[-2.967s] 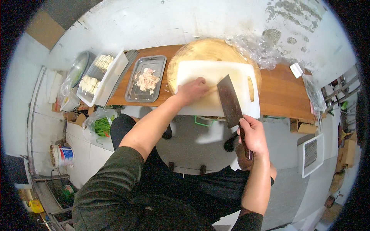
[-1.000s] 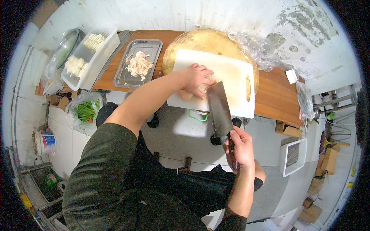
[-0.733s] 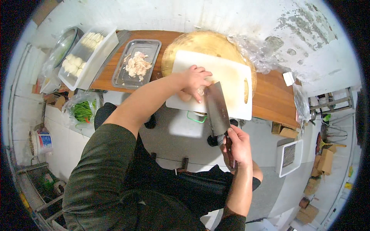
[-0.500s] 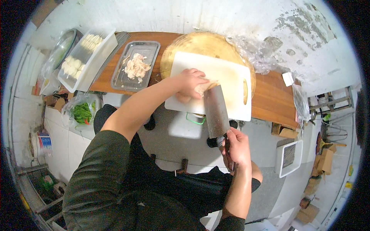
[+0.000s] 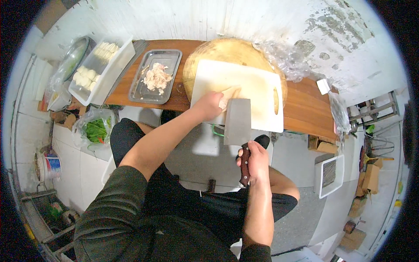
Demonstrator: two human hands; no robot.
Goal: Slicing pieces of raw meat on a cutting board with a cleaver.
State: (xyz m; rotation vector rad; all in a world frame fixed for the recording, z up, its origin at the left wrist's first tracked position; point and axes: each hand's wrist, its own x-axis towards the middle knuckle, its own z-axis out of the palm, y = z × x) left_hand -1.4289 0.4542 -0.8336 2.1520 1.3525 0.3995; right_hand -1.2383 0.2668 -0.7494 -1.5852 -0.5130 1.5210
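The left hand (image 5: pixel 209 106) was closed, its fingers curled around the near end of a piece of pale meat (image 5: pixel 228 93), though the fingertips could not be made out. The meat lay on a white cutting board (image 5: pixel 258 83), its far end free and pointing away from the person. The board rested askew on a round wooden block (image 5: pixel 222 50) on the brown counter (image 5: pixel 312 111). The right hand (image 5: pixel 254 160) was wrapped firmly around the dark handle of a cleaver (image 5: pixel 238 122), whose blade pointed away, its far end just beside the meat; whether they touched could not be told. The likeliest harm was a cut: the blade stood near the left knuckles, so a leftward slip could have reached them, above all if the meat, probably slick, had slid in the grip. The slanted board might also have shifted on the block under a hard press, pulling the blade off line. To the left, a clear tray (image 5: pixel 146 95) held a heap of pale pieces (image 5: pixel 157 77), well apart from the cleaver.
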